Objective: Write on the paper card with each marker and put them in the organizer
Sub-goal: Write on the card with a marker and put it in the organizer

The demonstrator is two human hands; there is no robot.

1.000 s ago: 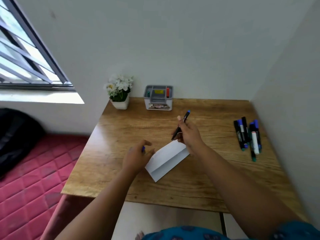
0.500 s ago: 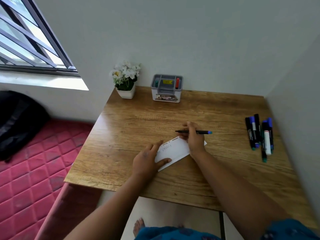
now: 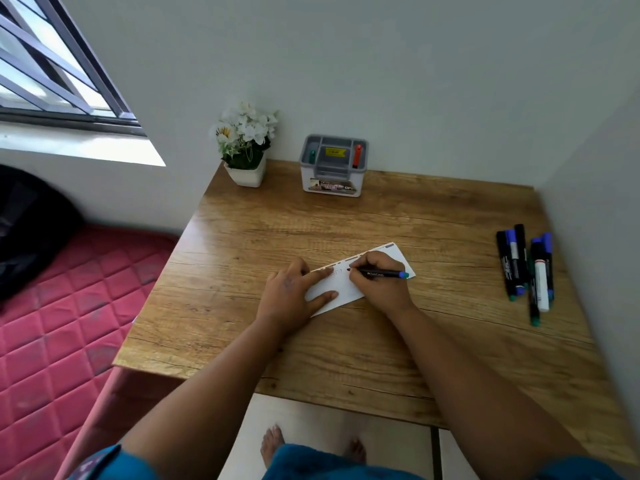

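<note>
A white paper card (image 3: pixel 341 284) lies on the wooden table (image 3: pixel 346 341) with faint writing near its upper edge. My left hand (image 3: pixel 292 296) presses it flat with straight fingers. My right hand (image 3: pixel 375 284) grips a black marker with a blue end (image 3: pixel 379 273), its tip touching the card. The grey and white organizer (image 3: pixel 332 166) stands at the back of the table with a green marker and a red marker in it. Several more markers (image 3: pixel 526 268) lie in a bunch at the right edge.
A white pot of white flowers (image 3: pixel 246 147) stands at the table's back left corner. Walls close in the table at the back and right. A red mattress (image 3: pixel 52 323) and a black bag (image 3: pixel 31 230) lie to the left, below a window.
My right hand lowered the marker from held up in the air to the card, tip now on the paper. My left hand flattened onto the card's left end.
</note>
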